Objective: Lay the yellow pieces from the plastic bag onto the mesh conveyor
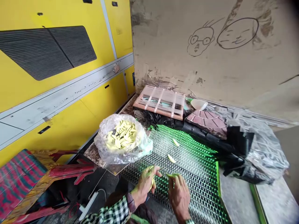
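yellow slivers [171, 158] lie on the mesh [193, 166] and in a bag [102, 151] beside it; over it, the left hand [144, 184] curls round one, the right hand [179, 196] pinches another. likely light, bendy, best gripped mid-length.

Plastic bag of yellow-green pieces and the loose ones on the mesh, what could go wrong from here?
The open bag sits near the board's edge, so a knock might spill it. The two loose pieces could slide on the mesh if the hands brush them.
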Action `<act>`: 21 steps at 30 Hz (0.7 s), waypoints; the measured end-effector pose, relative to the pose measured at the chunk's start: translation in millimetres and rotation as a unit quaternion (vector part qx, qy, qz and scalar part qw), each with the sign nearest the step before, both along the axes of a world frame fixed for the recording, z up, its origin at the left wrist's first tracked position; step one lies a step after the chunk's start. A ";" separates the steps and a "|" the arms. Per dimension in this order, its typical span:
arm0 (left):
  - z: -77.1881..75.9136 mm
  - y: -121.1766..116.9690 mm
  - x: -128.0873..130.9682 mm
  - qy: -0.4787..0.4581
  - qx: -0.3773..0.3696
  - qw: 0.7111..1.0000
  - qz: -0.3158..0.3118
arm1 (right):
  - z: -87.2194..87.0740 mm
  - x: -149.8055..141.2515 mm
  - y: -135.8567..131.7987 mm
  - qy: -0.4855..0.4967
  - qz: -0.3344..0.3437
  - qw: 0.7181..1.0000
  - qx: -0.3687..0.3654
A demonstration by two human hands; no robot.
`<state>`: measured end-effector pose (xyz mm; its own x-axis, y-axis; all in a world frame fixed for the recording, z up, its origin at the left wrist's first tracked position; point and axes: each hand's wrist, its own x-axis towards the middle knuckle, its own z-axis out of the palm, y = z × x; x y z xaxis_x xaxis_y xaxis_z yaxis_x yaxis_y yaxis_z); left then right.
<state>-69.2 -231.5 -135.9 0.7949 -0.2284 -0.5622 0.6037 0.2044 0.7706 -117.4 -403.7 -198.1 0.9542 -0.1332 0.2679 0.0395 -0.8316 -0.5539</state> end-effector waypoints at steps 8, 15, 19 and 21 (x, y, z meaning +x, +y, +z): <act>0.4 7.1 -2.6 0.032 -0.043 0.995 -0.087 | 31.2 11.2 -3.5 0.036 0.049 0.996 0.065; 4.3 7.0 -3.1 0.066 -0.026 0.979 -0.190 | 57.3 22.3 23.1 0.171 0.121 0.902 0.379; -6.5 13.8 -0.9 0.094 -0.041 0.965 -0.243 | 38.9 18.8 25.3 0.202 0.083 0.866 0.450; -11.4 15.3 0.0 0.132 -0.043 0.971 -0.195 | 30.0 16.9 16.9 0.231 0.048 0.861 0.451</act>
